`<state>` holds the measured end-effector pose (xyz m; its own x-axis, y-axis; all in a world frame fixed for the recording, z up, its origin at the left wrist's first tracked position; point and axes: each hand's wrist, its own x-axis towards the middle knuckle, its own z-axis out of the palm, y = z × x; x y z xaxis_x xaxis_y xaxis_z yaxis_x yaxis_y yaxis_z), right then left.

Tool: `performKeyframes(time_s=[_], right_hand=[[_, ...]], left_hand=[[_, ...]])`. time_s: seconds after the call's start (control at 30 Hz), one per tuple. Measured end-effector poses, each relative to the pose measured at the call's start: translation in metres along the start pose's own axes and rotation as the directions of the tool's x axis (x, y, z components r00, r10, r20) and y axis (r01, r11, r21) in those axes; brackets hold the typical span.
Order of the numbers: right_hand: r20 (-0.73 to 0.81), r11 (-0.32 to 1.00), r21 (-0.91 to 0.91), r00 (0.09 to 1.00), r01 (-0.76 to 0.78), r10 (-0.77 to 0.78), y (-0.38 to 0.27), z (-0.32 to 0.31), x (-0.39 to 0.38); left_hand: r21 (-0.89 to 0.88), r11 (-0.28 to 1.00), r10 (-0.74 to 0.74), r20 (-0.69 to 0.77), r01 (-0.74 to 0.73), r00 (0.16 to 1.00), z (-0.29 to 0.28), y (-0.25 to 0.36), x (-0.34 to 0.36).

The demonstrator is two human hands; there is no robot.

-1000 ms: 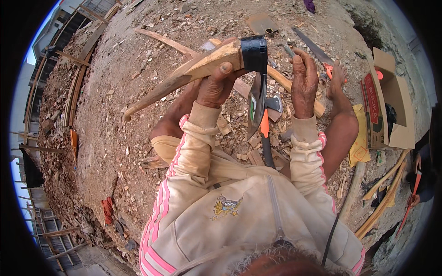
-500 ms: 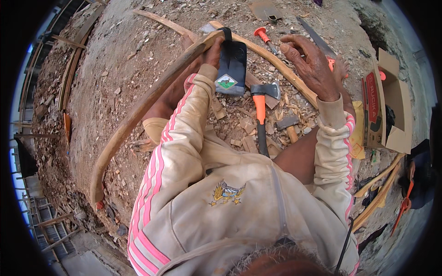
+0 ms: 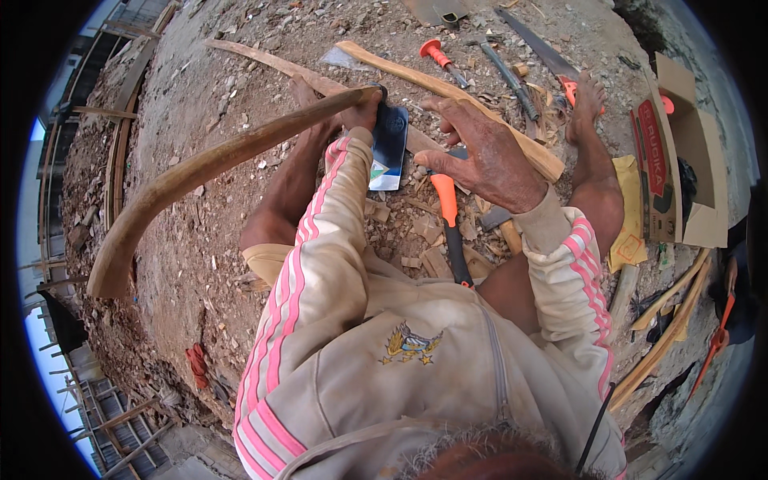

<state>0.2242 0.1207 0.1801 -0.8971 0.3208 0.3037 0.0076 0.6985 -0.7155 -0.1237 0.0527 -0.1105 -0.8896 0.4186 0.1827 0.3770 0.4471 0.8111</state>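
My left hand [image 3: 362, 116] is closed around the head end of a hoe. Its curved wooden handle [image 3: 204, 164] sweeps out to the left and toward me, and its dark blade [image 3: 391, 148] hangs to the right of my fist. Light glints off the blade, and a sticker shows near its lower edge. My right hand [image 3: 490, 156] hovers empty to the right of the blade, thumb and fingers apart. Under it lies an axe [image 3: 445, 200] with an orange and black handle, its head mostly hidden by the hand. A hammer head [image 3: 494, 217] shows beside my right wrist.
On the ground beyond lie two wooden handles [image 3: 424, 76] [image 3: 256, 54], a chisel with an orange grip [image 3: 434, 54], a dark bar-like tool [image 3: 512, 80] and a handsaw [image 3: 544, 48]. An opened cardboard box [image 3: 696, 152] stands right. Wooden poles [image 3: 664, 336] lie near it. Wood chips litter the soil.
The hoe handle's free end has swung left and away from me. My right hand has moved left and nearer, over the axe head. The blade has tilted, and the dark bar-like tool now shows.
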Motion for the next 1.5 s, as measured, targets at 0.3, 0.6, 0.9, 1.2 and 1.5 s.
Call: performKeyframes(time_s=[0.3,0.6,0.9,1.2,1.5], right_hand=[[-0.366,0.868,-0.037,0.801,0.496,-0.474,-0.084,0.044,0.069],[-0.347,0.949,0.04,0.895,0.312,-0.279,-0.088,0.03,0.049],[-0.412,0.848,0.404,0.896,0.342,-0.165,-0.094,0.003,0.027],[-0.473,0.83,0.542,0.769,-0.131,0.43,-0.048,-0.045,-0.087],[-0.058,0.818,-0.573,0.994,0.043,-0.093,-0.111,-0.085,-0.074]], left_hand=[[0.048,0.99,0.116,0.257,-0.133,0.959,-0.008,0.037,-0.021],[0.122,0.99,-0.086,0.084,0.076,0.993,-0.062,-0.002,-0.025],[-0.229,0.963,-0.106,0.161,0.142,0.981,-0.049,-0.109,0.019],[-0.491,0.837,0.048,0.509,0.243,0.86,-0.084,-0.021,-0.014],[-0.382,0.909,0.043,0.484,0.168,0.874,-0.088,0.014,0.0]])
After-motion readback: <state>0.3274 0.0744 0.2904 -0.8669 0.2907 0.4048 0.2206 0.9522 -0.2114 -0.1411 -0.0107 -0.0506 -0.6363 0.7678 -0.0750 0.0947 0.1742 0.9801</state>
